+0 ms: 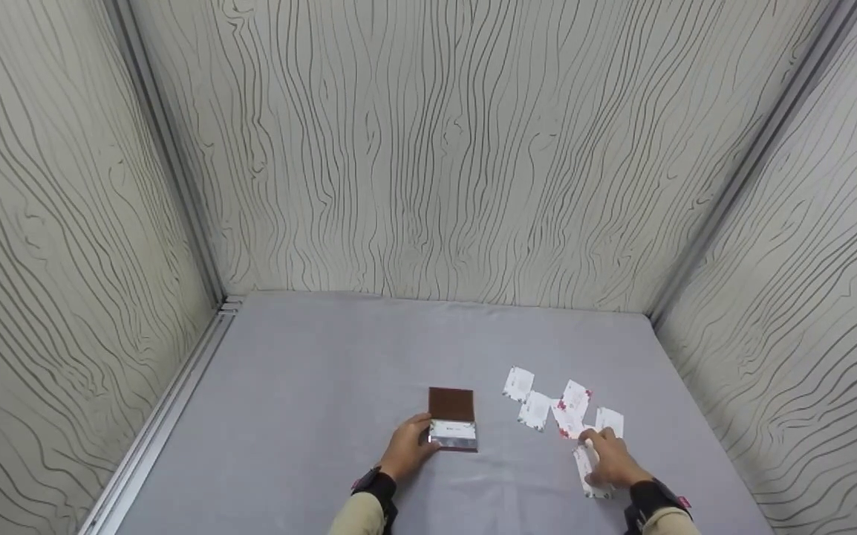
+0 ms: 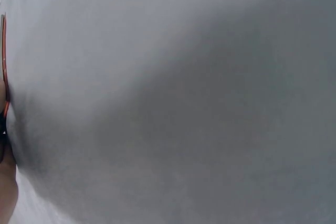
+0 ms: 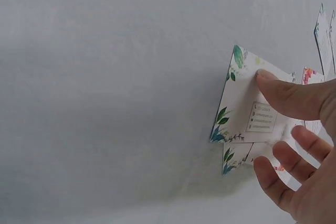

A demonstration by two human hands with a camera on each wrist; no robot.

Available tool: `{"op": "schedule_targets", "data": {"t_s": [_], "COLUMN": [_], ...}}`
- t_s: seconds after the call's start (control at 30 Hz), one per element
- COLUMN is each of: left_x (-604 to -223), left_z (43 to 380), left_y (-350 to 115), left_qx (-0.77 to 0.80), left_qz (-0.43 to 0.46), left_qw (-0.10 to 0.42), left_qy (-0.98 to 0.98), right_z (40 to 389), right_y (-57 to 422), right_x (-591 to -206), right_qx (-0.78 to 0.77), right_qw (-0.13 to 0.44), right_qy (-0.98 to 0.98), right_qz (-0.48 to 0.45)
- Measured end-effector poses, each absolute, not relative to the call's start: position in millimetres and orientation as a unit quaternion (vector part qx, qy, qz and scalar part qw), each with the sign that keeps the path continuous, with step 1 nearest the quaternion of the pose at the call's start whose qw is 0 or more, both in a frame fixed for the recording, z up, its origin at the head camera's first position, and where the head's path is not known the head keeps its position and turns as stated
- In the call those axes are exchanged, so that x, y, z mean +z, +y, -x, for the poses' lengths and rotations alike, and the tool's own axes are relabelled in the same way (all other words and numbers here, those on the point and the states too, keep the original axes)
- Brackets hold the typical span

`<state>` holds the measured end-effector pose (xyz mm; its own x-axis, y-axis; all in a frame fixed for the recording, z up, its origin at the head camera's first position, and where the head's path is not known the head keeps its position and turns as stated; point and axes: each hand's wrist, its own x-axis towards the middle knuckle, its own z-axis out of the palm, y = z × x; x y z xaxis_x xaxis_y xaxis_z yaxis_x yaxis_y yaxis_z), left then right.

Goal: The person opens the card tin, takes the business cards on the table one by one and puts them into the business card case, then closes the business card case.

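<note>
A brown card case [image 1: 451, 403] lies with its lid raised on the grey cloth, white cards [image 1: 452, 429] showing inside. My left hand [image 1: 405, 450] grips its left edge, thumb at the near corner and fingers at the side. In the left wrist view only a sliver of the case [image 2: 4, 61] shows. Over the loose cards at right, my right hand [image 1: 613, 459] touches a white business card [image 3: 242, 90] with green leaves; the thumb rests on its face and the visible fingers are spread, loosely bent. A second leaf-printed card [image 3: 234, 156] sits under it.
Two leaf-printed cards [image 1: 535, 411] lie between the case and my right hand. Red-flowered cards [image 1: 575, 400] overlap beyond it, and another white card [image 1: 613, 420] is close by its fingers. Patterned wall panels [image 1: 428, 148] enclose the cloth-covered table [image 1: 310, 371].
</note>
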<state>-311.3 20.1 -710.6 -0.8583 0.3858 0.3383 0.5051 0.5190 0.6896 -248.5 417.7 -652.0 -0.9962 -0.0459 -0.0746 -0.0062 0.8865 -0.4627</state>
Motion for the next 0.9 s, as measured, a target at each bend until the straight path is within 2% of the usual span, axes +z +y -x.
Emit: {"op": "schedule_targets", "data": {"t_s": [0.9], "left_x": [-711.6], "left_z": [310.6], "left_y": [21.1], "left_qx": [-0.415], "left_qz": [0.26], "left_qw": [0.081], "left_qy": [-0.868], "right_z": [246.3], "right_y": [420.3], "right_x": [-651.6], "right_qx": [-0.199], "right_qw": [0.065], "right_qy": [0.978], "right_qz": [-0.004]}}
